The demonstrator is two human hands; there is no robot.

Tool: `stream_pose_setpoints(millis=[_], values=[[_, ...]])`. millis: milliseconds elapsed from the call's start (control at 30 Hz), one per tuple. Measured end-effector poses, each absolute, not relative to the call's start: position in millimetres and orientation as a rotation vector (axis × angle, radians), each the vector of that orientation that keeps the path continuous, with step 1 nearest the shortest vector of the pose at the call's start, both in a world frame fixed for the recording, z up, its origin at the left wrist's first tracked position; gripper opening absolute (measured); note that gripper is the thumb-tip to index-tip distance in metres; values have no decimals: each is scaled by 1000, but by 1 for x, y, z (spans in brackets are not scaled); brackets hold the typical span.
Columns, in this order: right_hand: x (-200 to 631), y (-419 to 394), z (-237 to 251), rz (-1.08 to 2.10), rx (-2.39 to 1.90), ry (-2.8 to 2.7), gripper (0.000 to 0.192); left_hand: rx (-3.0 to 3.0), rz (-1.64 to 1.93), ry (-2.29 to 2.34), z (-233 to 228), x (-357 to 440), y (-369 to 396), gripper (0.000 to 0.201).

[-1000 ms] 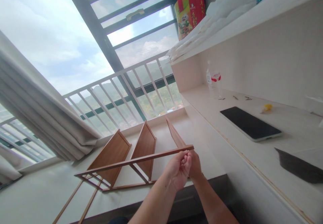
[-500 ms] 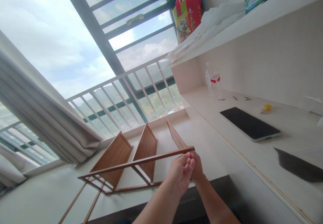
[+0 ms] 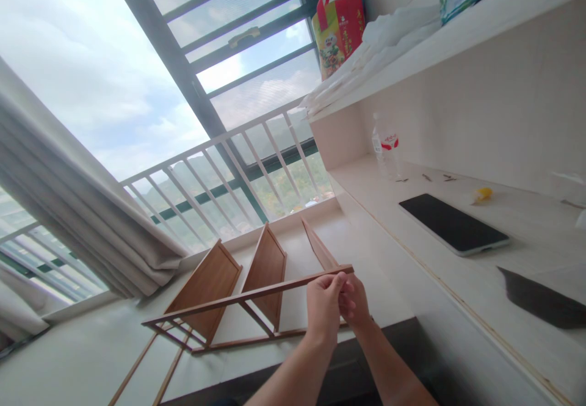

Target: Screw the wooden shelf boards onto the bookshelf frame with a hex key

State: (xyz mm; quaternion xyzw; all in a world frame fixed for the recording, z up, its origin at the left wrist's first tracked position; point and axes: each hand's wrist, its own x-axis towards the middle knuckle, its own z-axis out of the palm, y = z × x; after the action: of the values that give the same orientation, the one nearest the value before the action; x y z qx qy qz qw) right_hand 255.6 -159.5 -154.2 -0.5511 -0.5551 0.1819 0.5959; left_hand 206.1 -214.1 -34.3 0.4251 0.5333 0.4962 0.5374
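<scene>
A brown wooden rack (image 3: 206, 301) with several panel-like shelves lies on its side on the pale surface below the window. At the near right end of its upper rail, my left hand (image 3: 324, 299) is closed, thumb and fingers pinched together towards my other hand. Right beside it, partly behind it, my right hand (image 3: 358, 301) has its fingers curled in just under the rail's end. Both hands meet at the corner by the last shelf panel (image 3: 319, 244). Whatever is between the fingers is hidden or too small to name.
To the right, a desk (image 3: 439, 265) carries a black-screened phone (image 3: 453, 224), a dark flat piece (image 3: 544, 299), a yellow item (image 3: 482, 195), small dark bits and a clear bottle (image 3: 387, 148). Above, a shelf holds a red bag (image 3: 341, 30). A grey curtain (image 3: 86, 192) hangs left.
My left hand has turned at the wrist, so its back now faces up and its thumb lies across the top. The right hand stays close to the rail's end. The rack has not visibly moved.
</scene>
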Motion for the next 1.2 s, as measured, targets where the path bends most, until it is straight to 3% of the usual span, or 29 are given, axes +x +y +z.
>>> stream_pose_setpoints(millis=[133, 333, 500, 567, 700, 1033, 1200], values=[[256, -160, -153, 405, -1255, -1322, 17, 1348, 1085, 1486, -34, 197, -209, 40], [253, -157, -155, 387, -1234, -1310, 17, 2206, 627, 1865, -7, 177, -203, 45], [253, -156, -155, 397, -1219, -1296, 24, 2518, 546, 1830, 15, 172, -193, 38], [253, -156, -155, 402, -1215, -1288, 25, 2593, 599, 1672, 21, 170, -184, 48], [254, -156, -154, 442, -1181, -1291, 20, 2479, 522, 1340, 23, 162, -167, 71], [257, -162, -148, 561, -1084, -1254, 14, 2272, 412, 1230, 20, 152, -160, 74], [257, -163, -147, 544, -1116, -1250, 14, 2248, 432, 1195, 23, 151, -159, 64]])
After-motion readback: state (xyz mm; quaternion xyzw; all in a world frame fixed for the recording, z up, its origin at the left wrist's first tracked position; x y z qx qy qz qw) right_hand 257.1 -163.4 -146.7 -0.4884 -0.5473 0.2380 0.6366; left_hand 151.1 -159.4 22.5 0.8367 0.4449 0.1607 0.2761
